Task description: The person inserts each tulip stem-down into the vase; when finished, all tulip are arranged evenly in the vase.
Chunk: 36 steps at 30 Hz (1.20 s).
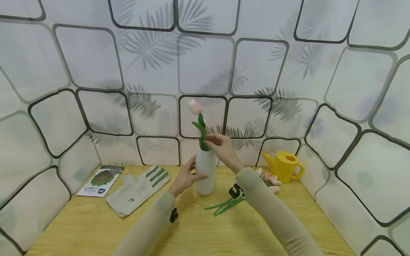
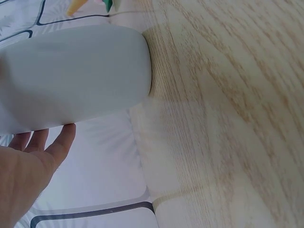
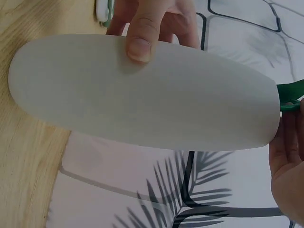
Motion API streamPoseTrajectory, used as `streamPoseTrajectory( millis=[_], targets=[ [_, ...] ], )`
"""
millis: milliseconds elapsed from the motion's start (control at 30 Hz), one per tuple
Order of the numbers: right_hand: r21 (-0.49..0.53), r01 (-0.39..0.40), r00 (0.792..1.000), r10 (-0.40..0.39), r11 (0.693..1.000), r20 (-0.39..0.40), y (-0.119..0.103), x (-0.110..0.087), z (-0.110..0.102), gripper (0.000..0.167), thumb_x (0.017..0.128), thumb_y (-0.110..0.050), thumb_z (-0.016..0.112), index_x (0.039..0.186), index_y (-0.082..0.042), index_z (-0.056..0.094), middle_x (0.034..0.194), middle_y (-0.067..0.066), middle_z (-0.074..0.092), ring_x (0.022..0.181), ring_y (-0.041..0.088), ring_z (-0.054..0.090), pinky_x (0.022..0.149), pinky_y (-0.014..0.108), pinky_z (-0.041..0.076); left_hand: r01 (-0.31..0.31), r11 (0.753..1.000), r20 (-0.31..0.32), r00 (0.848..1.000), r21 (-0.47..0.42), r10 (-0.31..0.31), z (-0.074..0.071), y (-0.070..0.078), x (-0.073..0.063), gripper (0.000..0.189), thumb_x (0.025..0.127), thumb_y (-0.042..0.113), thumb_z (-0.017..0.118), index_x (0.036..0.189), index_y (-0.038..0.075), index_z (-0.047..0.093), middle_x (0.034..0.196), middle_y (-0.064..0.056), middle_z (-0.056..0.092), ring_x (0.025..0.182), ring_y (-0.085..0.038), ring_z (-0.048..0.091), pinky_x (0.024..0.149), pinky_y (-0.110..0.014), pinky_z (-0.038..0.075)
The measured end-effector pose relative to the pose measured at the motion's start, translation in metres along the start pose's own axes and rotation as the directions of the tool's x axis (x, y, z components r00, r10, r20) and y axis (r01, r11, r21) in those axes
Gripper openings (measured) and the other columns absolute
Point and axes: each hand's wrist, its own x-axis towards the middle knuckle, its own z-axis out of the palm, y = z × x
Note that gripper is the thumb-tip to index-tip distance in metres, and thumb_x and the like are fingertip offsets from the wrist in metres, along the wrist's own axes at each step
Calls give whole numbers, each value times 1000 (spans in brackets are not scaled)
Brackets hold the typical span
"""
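A white vase (image 1: pixel 206 177) stands upright on the wooden table, and it fills much of both wrist views. My left hand (image 1: pixel 185 179) grips its side, thumb in front and fingers around the far left side. Pink-and-white tulips rise from the vase mouth; one tulip bloom (image 1: pixel 194 107) leans left, and another shows partly behind the green leaves (image 1: pixel 202 132). At the rim, my right hand (image 1: pixel 223 148) pinches a tulip by its green stem or leaf; the fingertips hide which. In the right wrist view, green stems (image 3: pixel 290 97) come out of the vase beside the right fingers.
More pink tulips (image 1: pixel 273 180) lie right of the vase, partly behind the right sleeve, their stems (image 1: pixel 224 205) pointing left. Behind them stands a yellow watering can (image 1: pixel 282 166). A work glove (image 1: pixel 137 192) and a sunflower packet (image 1: pixel 101 180) lie at left. Patterned cloth walls enclose the table.
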Motion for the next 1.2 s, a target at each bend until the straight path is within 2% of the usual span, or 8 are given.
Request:
streamPoseTrajectory(
  millis=[67, 267, 533, 733, 900, 1067, 1200],
  targets=[
    [-11, 3, 1000, -3, 1000, -4, 2, -1, 0, 21, 92, -11, 70, 111, -4, 73, 110, 13, 73, 102, 26, 69, 91, 41, 56, 1, 1000, 0, 1000, 5, -1, 0, -4, 2, 91, 84, 14, 79, 157, 25, 25, 150, -14, 43, 135, -37, 45, 102, -58, 45],
    [-90, 24, 1000, -25, 996, -9, 8, -3, 0, 18, 91, -16, 71, 107, -10, 76, 106, 7, 74, 100, 23, 67, 90, 42, 55, -1, 1000, -26, 1000, 6, 1, 2, -30, 14, 93, 82, 20, 81, 155, 31, 26, 150, -12, 43, 135, -37, 45, 101, -58, 46],
    [-131, 60, 998, -58, 990, 19, 18, -5, -1, 18, 89, -16, 74, 107, -12, 77, 105, 5, 75, 103, 20, 65, 92, 42, 54, -17, 999, -27, 999, 30, 17, 2, -32, 13, 91, 81, 29, 82, 153, 40, 27, 148, -8, 46, 133, -33, 48, 99, -56, 48],
    [-57, 44, 999, -43, 997, 26, 20, -8, -5, 19, 89, -14, 74, 107, -10, 76, 107, 7, 74, 102, 22, 66, 91, 43, 55, -9, 999, -24, 1000, 36, 10, 2, -31, 13, 91, 80, 32, 82, 152, 43, 27, 148, -5, 46, 133, -31, 48, 100, -55, 48],
    [12, 18, 1000, -18, 1000, 21, 22, -9, -9, 21, 90, -12, 72, 110, -8, 74, 110, 10, 73, 104, 24, 66, 94, 42, 54, -17, 999, -24, 1000, 31, 18, 2, -32, 14, 90, 81, 31, 82, 152, 40, 28, 148, -6, 46, 134, -32, 47, 101, -57, 46],
    [71, 5, 1000, -6, 997, 17, 24, -9, -12, 23, 90, -9, 71, 112, -1, 72, 113, 16, 70, 108, 27, 64, 100, 43, 51, -22, 1000, -28, 999, 22, 23, 2, -33, 15, 90, 81, 27, 83, 152, 39, 29, 147, -7, 46, 134, -33, 47, 102, -59, 44],
    [77, -6, 1000, 5, 997, 15, 25, -12, -15, 25, 91, -10, 70, 114, -2, 72, 116, 16, 70, 109, 26, 64, 101, 44, 50, -24, 999, -23, 999, 27, 25, 2, -33, 14, 90, 81, 28, 82, 153, 38, 28, 148, -8, 46, 134, -33, 47, 101, -58, 45]
  ],
)
